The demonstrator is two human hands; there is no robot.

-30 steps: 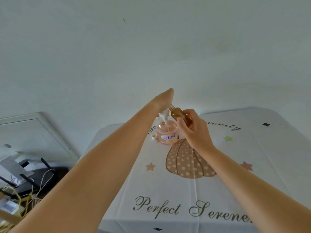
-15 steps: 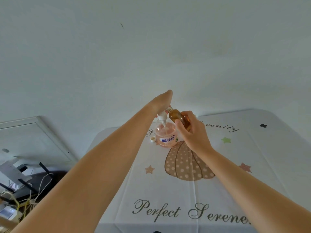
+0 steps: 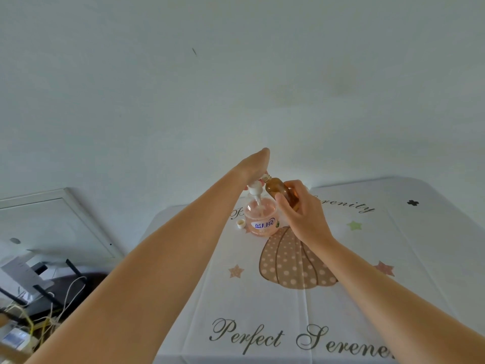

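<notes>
My right hand (image 3: pixel 305 216) grips amber bottle (image 3: pixel 275 186) mid-body: probably light, slick, fragile; left hand (image 3: pixel 256 162) presses soap pump (image 3: pixel 254 191), finger curl hidden.

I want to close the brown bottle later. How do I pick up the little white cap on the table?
Pinch the white cap by its round side wall, with thumb and finger coming down from above and from the left. It seems to lie open side up, low and small, and the soap bottle stands close on its right.
</notes>
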